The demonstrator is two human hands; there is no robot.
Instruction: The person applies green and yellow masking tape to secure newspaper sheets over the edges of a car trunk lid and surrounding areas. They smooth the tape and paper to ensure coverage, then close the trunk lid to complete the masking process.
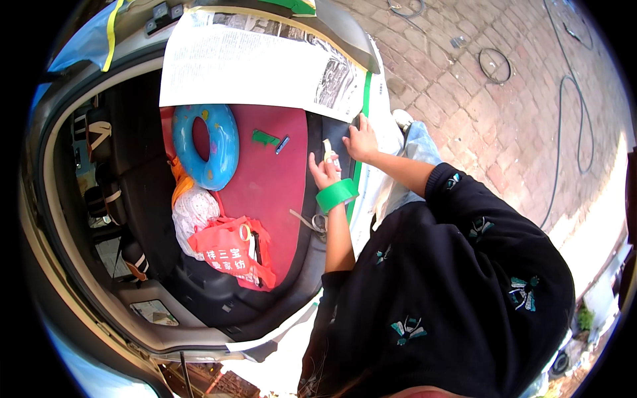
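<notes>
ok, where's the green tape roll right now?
Head view, near the centre: the green tape roll is looped around the person's left wrist, just below the left hand and right of the dark red trunk panel.

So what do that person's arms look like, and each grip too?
The black sleeves have teal-and-white insect patterns and leave the forearms partly bare. The left grip and right grip are hands without gloves. A wide green tape roll circles the left wrist like a bracelet.
</notes>
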